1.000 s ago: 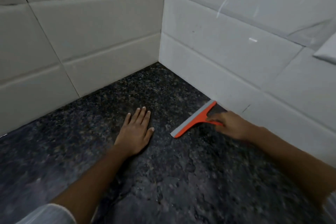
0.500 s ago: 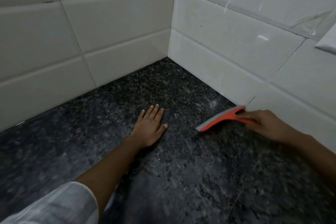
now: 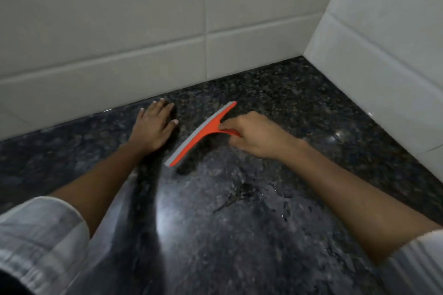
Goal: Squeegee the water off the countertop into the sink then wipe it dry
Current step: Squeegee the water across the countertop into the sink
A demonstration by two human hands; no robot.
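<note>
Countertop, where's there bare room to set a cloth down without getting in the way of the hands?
The countertop is bare in the back corner, between the right hand and the tiled walls, and in the near middle between the forearms. It is crowded where the left hand lies flat beside the squeegee.

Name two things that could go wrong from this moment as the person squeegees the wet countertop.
The left hand lies flat on the countertop, close to the squeegee blade; the stroke may run into it. The right hand pinches only the handle's end, so the blade might tilt and leave streaks. No sink is in view.
</note>
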